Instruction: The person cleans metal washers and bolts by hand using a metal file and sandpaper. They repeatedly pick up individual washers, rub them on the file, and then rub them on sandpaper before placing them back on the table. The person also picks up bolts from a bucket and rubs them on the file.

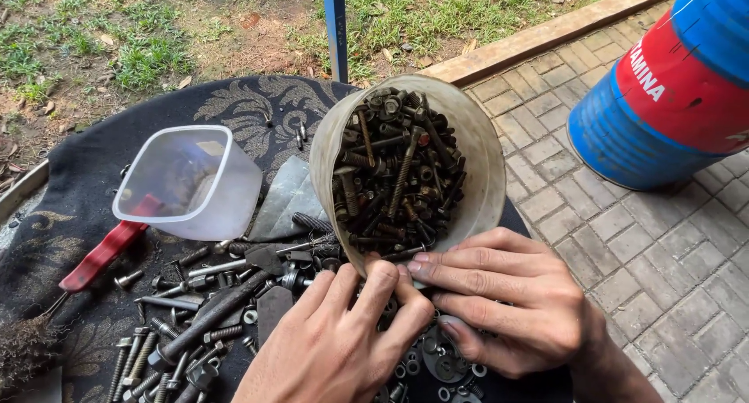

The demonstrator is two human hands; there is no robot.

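Note:
A round, dirty plastic bucket is tipped toward me and packed with rusty bolts, screws and nuts. My left hand and my right hand meet at its near rim, fingertips pressed together over small hardware; what they pinch is hidden. Loose bolts, nuts and washers lie scattered on a dark patterned cloth under and left of my hands.
An empty clear square plastic tub stands to the left, with a red-handled tool beside it. A blue and red metal drum stands on brick paving at the right. Grass and a blue post lie beyond.

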